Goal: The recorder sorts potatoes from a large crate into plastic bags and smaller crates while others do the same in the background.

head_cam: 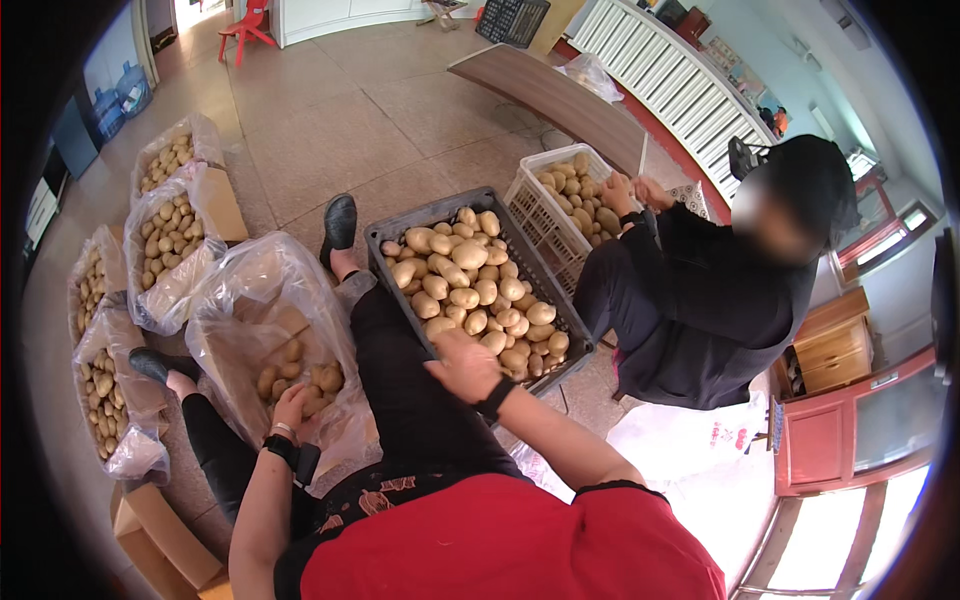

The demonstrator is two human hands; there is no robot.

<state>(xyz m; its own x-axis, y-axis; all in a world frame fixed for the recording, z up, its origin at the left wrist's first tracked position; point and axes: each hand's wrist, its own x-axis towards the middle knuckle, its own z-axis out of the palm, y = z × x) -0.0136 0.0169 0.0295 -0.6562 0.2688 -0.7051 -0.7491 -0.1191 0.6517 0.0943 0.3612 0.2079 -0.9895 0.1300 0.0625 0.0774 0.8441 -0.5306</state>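
A black plastic crate [581,358] heaped with potatoes [470,255] stands before me, to the right of my legs. My right hand [466,365] is at the crate's near left edge, touching or just above the potatoes there; whether it grips one is hidden. Between my legs stands a cardboard box lined with a clear plastic bag [262,259], with several potatoes [327,377] at its near end. My left hand [295,411] reaches into this box beside those potatoes; its fingers are partly hidden, and I cannot tell if it holds one.
Several lined boxes of potatoes [171,236] stand at the left. An empty cardboard box [161,536] lies at the lower left. At the right a co-worker [697,300] sits with both hands at a white plastic crate [525,196] of potatoes. A brown board [555,97] lies beyond.
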